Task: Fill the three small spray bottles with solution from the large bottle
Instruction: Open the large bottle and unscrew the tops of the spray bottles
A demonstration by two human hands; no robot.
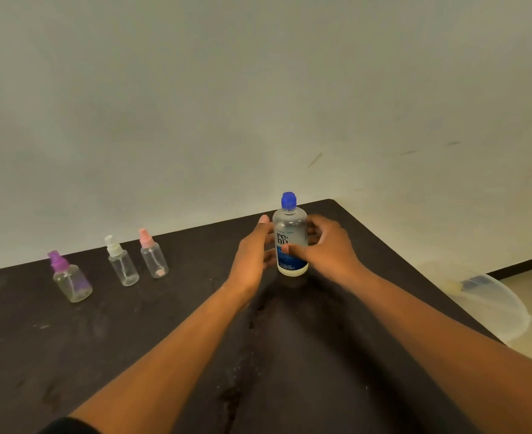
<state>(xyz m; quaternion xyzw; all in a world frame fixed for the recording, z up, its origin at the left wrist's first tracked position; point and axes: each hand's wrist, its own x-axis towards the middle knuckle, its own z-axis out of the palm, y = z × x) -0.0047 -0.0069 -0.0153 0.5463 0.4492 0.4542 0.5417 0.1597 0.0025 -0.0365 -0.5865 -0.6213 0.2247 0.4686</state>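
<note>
Head view, rounded clear plastic large bottle [290,242]

A dark counter [133,339] with smudges on its top carries four upright bottles. Toward the left stand three small clear spray bottles: a purple-topped one [70,278], a white-topped one [121,262] and a pink-topped one [153,254]. Well apart to the right stands a large bottle [290,236] with a blue cap.

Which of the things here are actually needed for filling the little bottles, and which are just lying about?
Needed:
large bottle, blue cap on, between left hand and right hand
purple-topped spray bottle
white-topped spray bottle
pink-topped spray bottle

Lying about:
clear plastic bag, off the table's right edge
</note>
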